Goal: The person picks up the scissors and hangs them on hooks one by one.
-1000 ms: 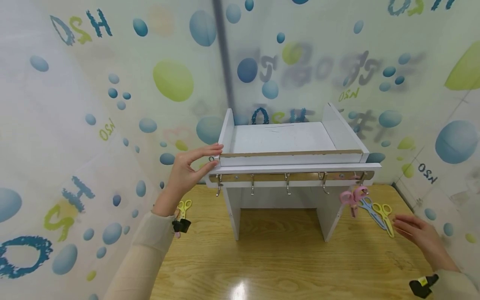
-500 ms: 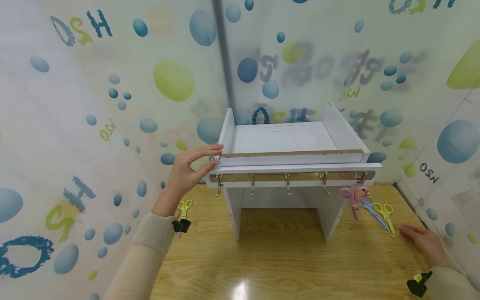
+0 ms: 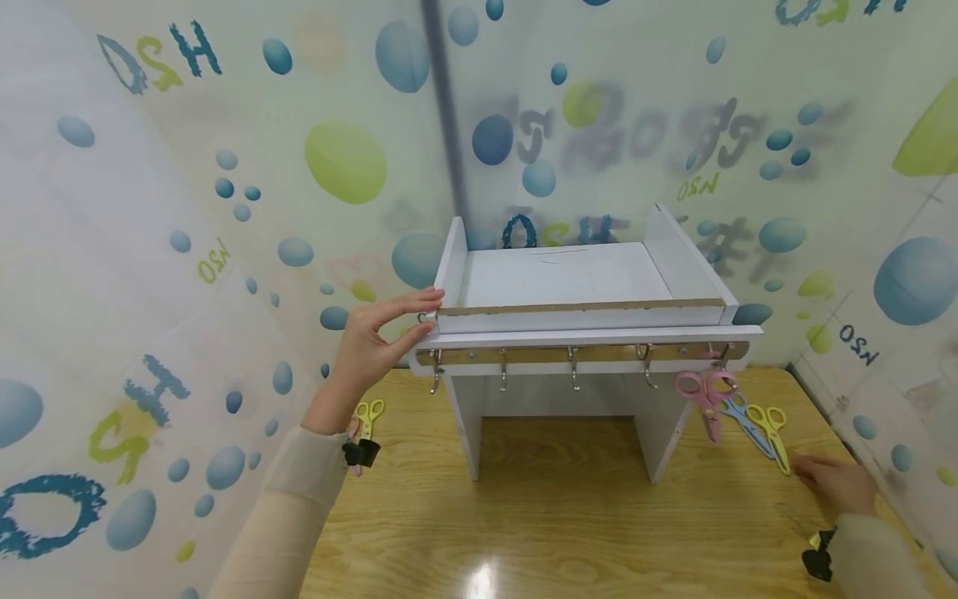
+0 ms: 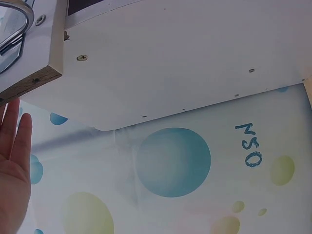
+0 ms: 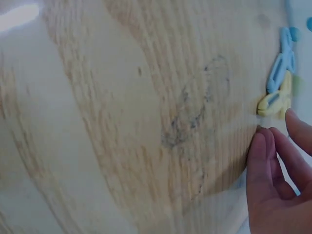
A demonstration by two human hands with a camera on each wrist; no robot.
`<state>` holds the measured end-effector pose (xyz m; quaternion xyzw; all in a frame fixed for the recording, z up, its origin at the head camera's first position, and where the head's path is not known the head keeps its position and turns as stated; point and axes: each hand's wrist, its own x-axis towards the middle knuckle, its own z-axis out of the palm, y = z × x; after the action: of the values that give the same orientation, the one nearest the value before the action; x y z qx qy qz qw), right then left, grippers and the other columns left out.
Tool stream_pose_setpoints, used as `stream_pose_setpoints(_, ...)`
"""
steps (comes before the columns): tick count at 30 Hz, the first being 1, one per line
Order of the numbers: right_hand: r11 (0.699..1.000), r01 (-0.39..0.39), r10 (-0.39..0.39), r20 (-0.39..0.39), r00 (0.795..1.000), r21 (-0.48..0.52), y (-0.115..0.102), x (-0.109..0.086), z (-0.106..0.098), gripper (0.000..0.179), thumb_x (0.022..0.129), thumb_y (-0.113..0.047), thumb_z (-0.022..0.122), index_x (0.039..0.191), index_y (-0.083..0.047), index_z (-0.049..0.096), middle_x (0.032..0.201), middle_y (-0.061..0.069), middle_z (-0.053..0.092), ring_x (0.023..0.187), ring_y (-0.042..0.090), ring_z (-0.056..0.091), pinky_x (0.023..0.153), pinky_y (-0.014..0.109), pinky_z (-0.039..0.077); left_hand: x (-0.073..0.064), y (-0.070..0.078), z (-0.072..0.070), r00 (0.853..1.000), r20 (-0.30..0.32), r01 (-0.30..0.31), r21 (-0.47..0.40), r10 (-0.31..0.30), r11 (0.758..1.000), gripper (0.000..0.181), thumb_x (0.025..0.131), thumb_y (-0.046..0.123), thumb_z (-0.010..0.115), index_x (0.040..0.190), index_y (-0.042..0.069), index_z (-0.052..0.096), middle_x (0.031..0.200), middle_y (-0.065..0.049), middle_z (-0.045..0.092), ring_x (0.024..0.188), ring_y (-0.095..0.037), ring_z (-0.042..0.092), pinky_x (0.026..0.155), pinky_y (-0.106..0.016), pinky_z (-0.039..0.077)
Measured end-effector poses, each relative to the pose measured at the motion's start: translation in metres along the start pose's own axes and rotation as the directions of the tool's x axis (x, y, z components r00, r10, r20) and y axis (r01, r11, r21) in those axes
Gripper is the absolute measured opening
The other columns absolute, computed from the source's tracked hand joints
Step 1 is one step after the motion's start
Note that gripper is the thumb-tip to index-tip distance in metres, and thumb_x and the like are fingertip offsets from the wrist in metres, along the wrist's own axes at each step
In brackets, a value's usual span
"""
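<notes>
In the head view my left hand [image 3: 367, 353] holds the front left corner of a small white shelf [image 3: 580, 319], fingers along the top and thumb lower on the front. Its fingertips rest against the board's edge in the left wrist view. A metal strip with several hooks [image 3: 575, 370] runs along the shelf's front. Pink scissors [image 3: 709, 399] hang from the hook at the right end. Close to the yellow scissors [image 3: 778, 441] on the table is my right hand [image 3: 834, 482], its fingers loosely bent and holding nothing. Blue scissors [image 3: 751, 426] lie beside the yellow pair.
The shelf stands on a wood-grain table [image 3: 554, 532]. Another pair of yellow scissors [image 3: 368, 420] lies left of the shelf, partly behind my left wrist, with something pink near it. Walls of patterned sheeting [image 3: 344, 162] enclose the back and sides.
My right forearm has come slightly left and up, and the hand has turned. The hanging pink scissors have swung round to face more forward. My left hand stays at the corner.
</notes>
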<state>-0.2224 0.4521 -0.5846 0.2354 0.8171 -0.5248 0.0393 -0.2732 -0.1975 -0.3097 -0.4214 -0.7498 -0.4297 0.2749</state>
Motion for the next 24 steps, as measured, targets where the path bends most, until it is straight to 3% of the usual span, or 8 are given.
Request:
stream_pose_setpoints(1, 0.990, 0.027, -0.031, -0.027, 0.999, -0.141, -0.002, 0.000, 0.001, 0.033, 0.096, -0.034, 0.063, 0.096, -0.007, 0.081, 0.077, -0.002, 0.077, 0.070, 0.004, 0.066, 0.075, 0.029, 0.056, 0.000, 0.000, 0.000, 1.000, 0.001, 0.002, -0.002, -0.002, 1.000, 0.035, 0.081, -0.013, 0.074, 0.114, 0.000, 0.073, 0.121, -0.021, 0.071, 0.125, -0.009, 0.063, 0.106, -0.025, 0.049)
stream_pose_setpoints(3, 0.908, 0.073, -0.113, -0.073, 0.991, -0.412, -0.006, 0.001, 0.004, 0.045, 0.095, -0.038, 0.061, 0.106, 0.003, 0.075, 0.090, 0.015, 0.077, 0.077, 0.025, 0.069, 0.077, 0.040, 0.053, 0.000, 0.001, 0.000, 1.000, 0.004, 0.003, -0.005, -0.003, 1.000, 0.035, 0.082, -0.011, 0.074, 0.114, 0.000, 0.073, 0.121, -0.021, 0.071, 0.125, -0.010, 0.063, 0.106, -0.026, 0.049)
stream_pose_setpoints(6, 0.821, 0.114, -0.185, -0.072, 0.980, -0.560, -0.013, 0.001, 0.010, 0.040, 0.092, -0.032, 0.063, 0.104, 0.006, 0.073, 0.108, 0.033, 0.069, 0.098, 0.053, 0.062, 0.075, 0.052, 0.051, 0.000, 0.000, 0.000, 1.000, 0.006, 0.004, -0.010, -0.004, 1.000, 0.034, 0.082, -0.009, 0.074, 0.115, 0.001, 0.073, 0.122, -0.020, 0.071, 0.125, -0.012, 0.063, 0.106, -0.026, 0.049)
stream_pose_setpoints(8, 0.796, 0.114, -0.200, -0.080, 0.977, -0.594, -0.017, 0.001, 0.012, 0.035, 0.090, -0.027, 0.065, 0.100, 0.005, 0.074, 0.107, 0.034, 0.068, 0.095, 0.052, 0.063, 0.068, 0.048, 0.051, 0.000, 0.000, 0.000, 1.000, 0.005, 0.004, -0.011, -0.004, 1.000, 0.034, 0.083, -0.008, 0.074, 0.115, 0.001, 0.073, 0.122, -0.020, 0.071, 0.125, -0.012, 0.063, 0.106, -0.027, 0.049)
stream_pose_setpoints(14, 0.810, 0.073, -0.165, -0.106, 0.981, -0.582, -0.020, 0.000, 0.015, 0.033, 0.087, -0.022, 0.065, 0.094, 0.009, 0.073, 0.098, 0.035, 0.068, 0.083, 0.050, 0.064, 0.062, 0.048, 0.054, 0.001, 0.002, 0.001, 1.000, 0.004, 0.010, -0.008, -0.010, 1.000, 0.034, 0.082, -0.009, 0.074, 0.115, 0.002, 0.073, 0.122, -0.019, 0.071, 0.125, -0.011, 0.063, 0.106, -0.026, 0.049)
stream_pose_setpoints(20, 0.830, -0.018, -0.054, -0.113, 0.992, -0.557, -0.013, 0.008, 0.010, 0.053, 0.088, -0.030, 0.063, 0.102, 0.021, 0.064, 0.108, 0.044, 0.060, 0.091, 0.054, 0.061, 0.070, 0.052, 0.055, 0.001, 0.003, 0.001, 1.000, 0.004, 0.007, -0.007, -0.007, 1.000, 0.035, 0.082, -0.010, 0.074, 0.115, 0.001, 0.073, 0.121, -0.019, 0.071, 0.124, -0.011, 0.063, 0.106, -0.025, 0.049)
stream_pose_setpoints(24, 0.848, -0.004, -0.045, -0.079, 0.996, -0.530, -0.011, 0.007, 0.006, 0.054, 0.088, -0.033, 0.063, 0.099, 0.021, 0.065, 0.109, 0.044, 0.059, 0.095, 0.056, 0.059, 0.075, 0.054, 0.054, 0.001, 0.003, 0.001, 1.000, 0.006, 0.011, -0.010, -0.011, 1.000, 0.034, 0.083, -0.008, 0.075, 0.115, 0.001, 0.073, 0.122, -0.019, 0.071, 0.125, -0.012, 0.063, 0.106, -0.026, 0.049)
